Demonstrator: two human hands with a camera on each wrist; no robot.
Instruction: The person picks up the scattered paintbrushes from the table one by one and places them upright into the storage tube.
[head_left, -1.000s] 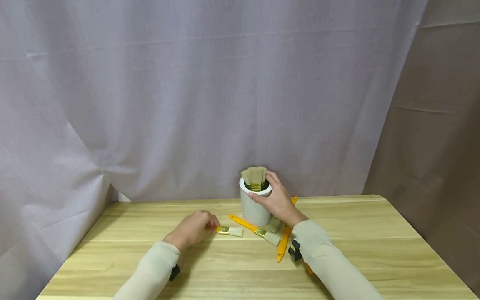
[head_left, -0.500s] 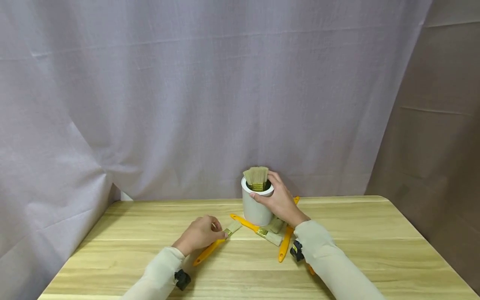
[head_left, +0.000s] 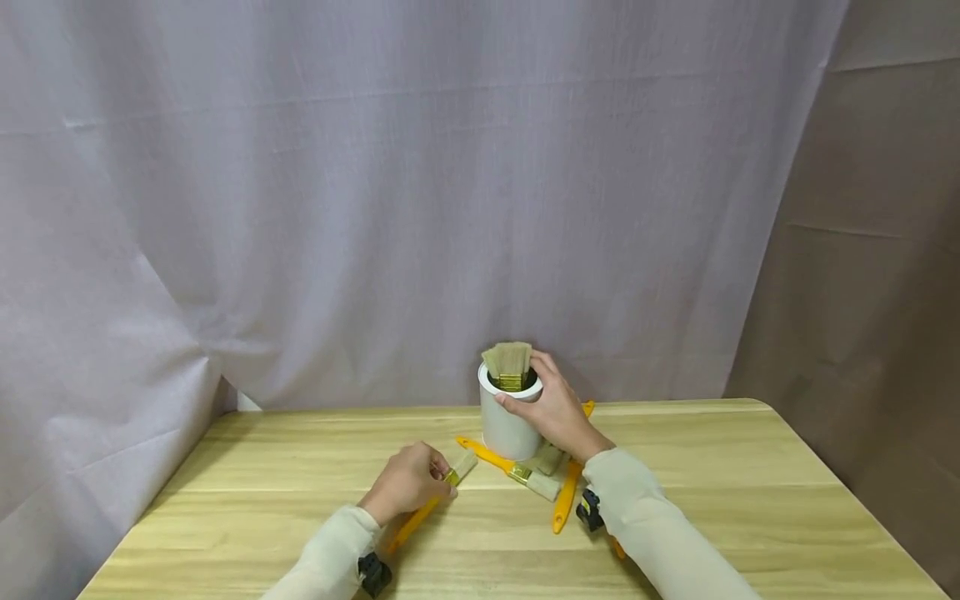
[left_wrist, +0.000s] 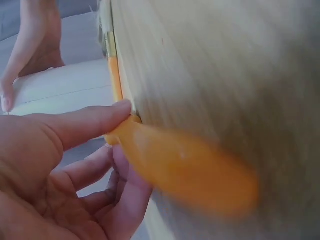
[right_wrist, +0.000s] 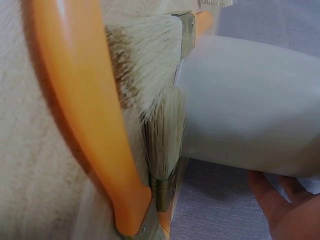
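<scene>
My left hand [head_left: 429, 481] pinches a paintbrush [head_left: 450, 479] with an orange handle near its brass ferrule. Its bristles point right and away toward the cup, and its handle runs back along my forearm. The left wrist view shows my thumb [left_wrist: 87, 125] and fingers on the blurred orange handle [left_wrist: 185, 167]. My right hand [head_left: 542, 398] wraps round a white cup [head_left: 504, 429] near the table's far edge. Pale brush heads [head_left: 507, 361] stick up out of the cup. The right wrist view shows the cup wall [right_wrist: 245, 100] and my palm [right_wrist: 292, 212] under it.
Several more orange-handled brushes [head_left: 517, 471] lie on the wooden table [head_left: 750, 508] just in front of the cup, also seen as bristles [right_wrist: 145, 60] and a handle [right_wrist: 82, 120]. A pale curtain [head_left: 375, 208] hangs behind the table.
My left hand has taken the small brush off the table and swung it, so the handle now points back at me. The right hand has stayed on the cup.
</scene>
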